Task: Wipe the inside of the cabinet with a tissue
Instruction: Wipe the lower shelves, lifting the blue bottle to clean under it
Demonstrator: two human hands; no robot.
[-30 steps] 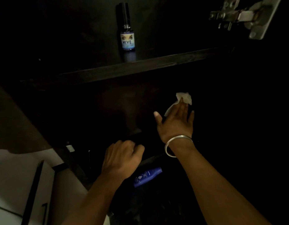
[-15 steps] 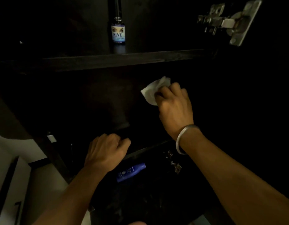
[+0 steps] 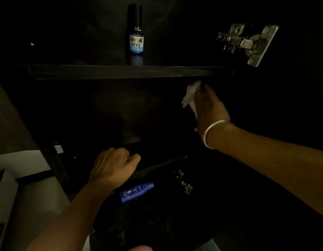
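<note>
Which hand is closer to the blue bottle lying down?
Left. The left hand rests just above the blue plastic bottle; the right hand is far up, holding the white tissue.

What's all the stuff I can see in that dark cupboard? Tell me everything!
small bottle: 1, dark with a blue label, standing upright on the upper shelf
shelf: 1, dark brown, running across the cabinet
big hinge: 1, silver metal, upper right
small hinge: 1, silver metal, lower down, right of the lotion bottle
lotion bottle: 1, blue, lying on its side low in the cabinet
tissue: 1, white, just under the shelf at the right
bangle: 1, silver, on the right wrist
left hand: 1, fingers curled over a dark ledge
right hand: 1, holding the tissue
</note>
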